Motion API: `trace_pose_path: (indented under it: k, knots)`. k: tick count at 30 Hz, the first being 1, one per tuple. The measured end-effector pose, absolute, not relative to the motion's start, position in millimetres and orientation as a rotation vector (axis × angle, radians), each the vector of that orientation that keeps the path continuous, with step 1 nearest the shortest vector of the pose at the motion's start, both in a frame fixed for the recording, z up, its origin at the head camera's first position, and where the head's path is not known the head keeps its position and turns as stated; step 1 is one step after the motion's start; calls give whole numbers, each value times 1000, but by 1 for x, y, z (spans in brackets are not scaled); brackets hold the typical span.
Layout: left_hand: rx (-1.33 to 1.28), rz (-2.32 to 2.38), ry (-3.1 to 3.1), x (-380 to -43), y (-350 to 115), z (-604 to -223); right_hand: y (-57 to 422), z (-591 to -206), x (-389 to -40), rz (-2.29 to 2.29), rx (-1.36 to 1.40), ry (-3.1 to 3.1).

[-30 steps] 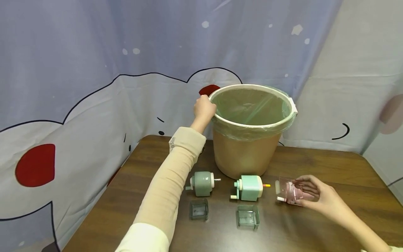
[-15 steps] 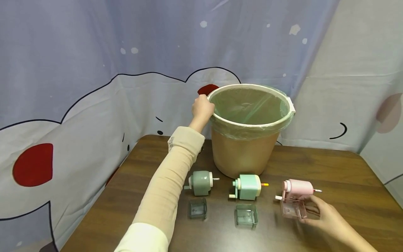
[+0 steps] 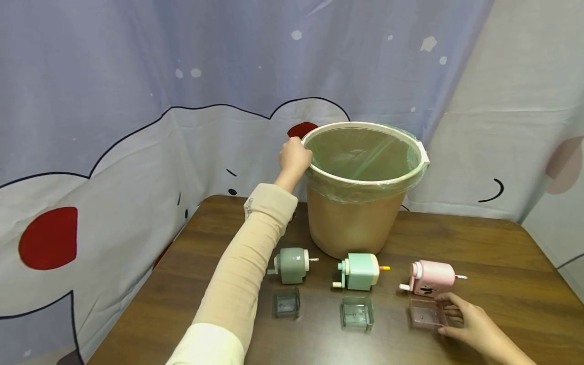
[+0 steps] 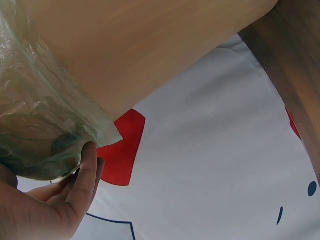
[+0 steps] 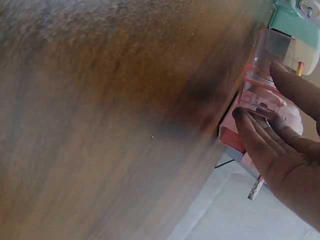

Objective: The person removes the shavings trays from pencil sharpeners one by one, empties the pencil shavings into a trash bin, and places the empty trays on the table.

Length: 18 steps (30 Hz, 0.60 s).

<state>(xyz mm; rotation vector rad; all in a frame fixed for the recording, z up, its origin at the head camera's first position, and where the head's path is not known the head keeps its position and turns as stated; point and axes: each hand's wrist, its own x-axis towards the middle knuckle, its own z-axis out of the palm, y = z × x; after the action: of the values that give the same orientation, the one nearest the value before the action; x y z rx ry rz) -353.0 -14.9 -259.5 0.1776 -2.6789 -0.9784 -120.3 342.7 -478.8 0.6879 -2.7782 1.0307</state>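
Observation:
My left hand (image 3: 294, 158) grips the left rim of a tan trash bin (image 3: 353, 223), which is lined with a thin green bag (image 4: 45, 100). In the left wrist view its fingers curl under the rim, over the bag's edge. At the right, my right hand (image 3: 474, 324) pinches a clear pink shavings drawer (image 3: 425, 314) by its right end, thumb on the near side and fingers on the far side. The drawer sits low at the tabletop, just in front of a pink crank pencil sharpener (image 3: 434, 274) with a pencil sticking out of it.
A grey-green sharpener (image 3: 293, 264) and a mint sharpener (image 3: 362, 271), each holding a pencil, stand in front of the bin. Before them lie a dark clear drawer (image 3: 286, 304) and a greenish clear drawer (image 3: 358, 313). A printed curtain (image 3: 137, 152) hangs behind the wooden table (image 3: 479, 243).
My right hand has brought the pink drawer down and toward me, from in front of the pink sharpener to the tabletop before it. The left hand has stayed on the bin's rim.

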Motion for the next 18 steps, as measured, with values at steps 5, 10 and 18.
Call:
trace_pose_path:
  k: [5,10,18]
  knots:
    - [189,-987,-2673,-353,-14,-260,342,-481,-120,954,648,-2768]
    - [185,-987,-2686,-353,-13,-261,343,-482,-116,838,546,-2825]
    - [129,-1003,-2668,-352,-14,-262,341,-478,-115,694,523,-2893]
